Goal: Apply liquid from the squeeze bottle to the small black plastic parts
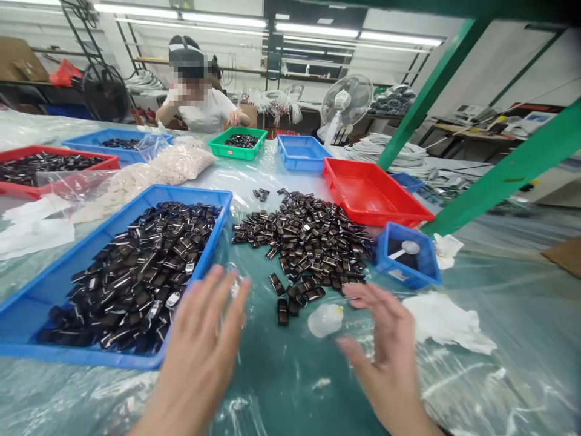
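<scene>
My left hand (204,345) is raised beside the right edge of a large blue tray (224,209) filled with small black parts (140,272); its fingers are spread and hold nothing. On the right, my right hand (385,345) is open, thumb apart from the fingers, with nothing between them. Its fingertips are near the front of a loose pile of black parts (313,242) on the green table. A translucent white lump (325,320) lies just left of my right hand. Several single black parts lie between the two hands, at the pile's front edge.
A small blue bin (408,275) with a white spoon, an empty red tray (376,191) and white tissue (447,321) are at the right. Green posts (512,169) rise there. Behind stand a blue tray (304,154) and a green tray (238,151), near a seated person (206,112).
</scene>
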Tool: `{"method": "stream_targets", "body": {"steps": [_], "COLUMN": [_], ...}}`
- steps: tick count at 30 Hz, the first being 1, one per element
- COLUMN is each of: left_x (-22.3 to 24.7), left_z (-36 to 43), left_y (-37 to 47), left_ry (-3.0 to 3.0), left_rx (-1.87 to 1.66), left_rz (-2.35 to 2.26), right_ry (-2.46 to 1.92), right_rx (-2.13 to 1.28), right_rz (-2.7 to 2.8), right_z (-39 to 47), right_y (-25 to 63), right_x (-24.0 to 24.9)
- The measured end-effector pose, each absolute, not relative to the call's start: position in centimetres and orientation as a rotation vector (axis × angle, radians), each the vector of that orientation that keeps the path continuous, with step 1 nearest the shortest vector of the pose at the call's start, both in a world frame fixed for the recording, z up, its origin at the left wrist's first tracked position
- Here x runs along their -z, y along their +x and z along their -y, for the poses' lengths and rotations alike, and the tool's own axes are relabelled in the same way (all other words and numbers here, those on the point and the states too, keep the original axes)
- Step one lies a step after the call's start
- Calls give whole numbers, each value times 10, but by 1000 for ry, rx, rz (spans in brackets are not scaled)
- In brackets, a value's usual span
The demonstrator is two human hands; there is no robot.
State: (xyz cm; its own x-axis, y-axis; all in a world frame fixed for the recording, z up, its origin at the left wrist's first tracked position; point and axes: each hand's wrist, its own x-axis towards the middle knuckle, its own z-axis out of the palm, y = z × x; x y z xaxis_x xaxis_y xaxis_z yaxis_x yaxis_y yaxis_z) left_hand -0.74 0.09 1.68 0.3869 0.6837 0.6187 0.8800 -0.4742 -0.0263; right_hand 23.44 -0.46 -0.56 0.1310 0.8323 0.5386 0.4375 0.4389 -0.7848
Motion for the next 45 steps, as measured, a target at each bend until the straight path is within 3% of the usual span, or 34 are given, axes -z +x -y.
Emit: {"method": "stream_targets", "body": {"steps": [6, 15, 31, 45], "left_x": [31, 13, 5, 1], "left_z": [-16, -18, -8, -4], "left_y": [30, 14, 19, 11], "left_ry": [-2871, -2869, -3178, -3092], "left_rx": [677, 818, 1248, 1227], "left_rz": [1258, 1633, 2104, 1946], "right_ry": [-1415, -1490, -1533, -1503], "right_rx": [-836, -1023, -1106, -1026], "right_rz": [1652, 1548, 1512, 1243], "right_z": [9, 10, 12, 19], "right_y": [224, 224, 225, 221], "right_x": [18, 3, 1, -2]}}
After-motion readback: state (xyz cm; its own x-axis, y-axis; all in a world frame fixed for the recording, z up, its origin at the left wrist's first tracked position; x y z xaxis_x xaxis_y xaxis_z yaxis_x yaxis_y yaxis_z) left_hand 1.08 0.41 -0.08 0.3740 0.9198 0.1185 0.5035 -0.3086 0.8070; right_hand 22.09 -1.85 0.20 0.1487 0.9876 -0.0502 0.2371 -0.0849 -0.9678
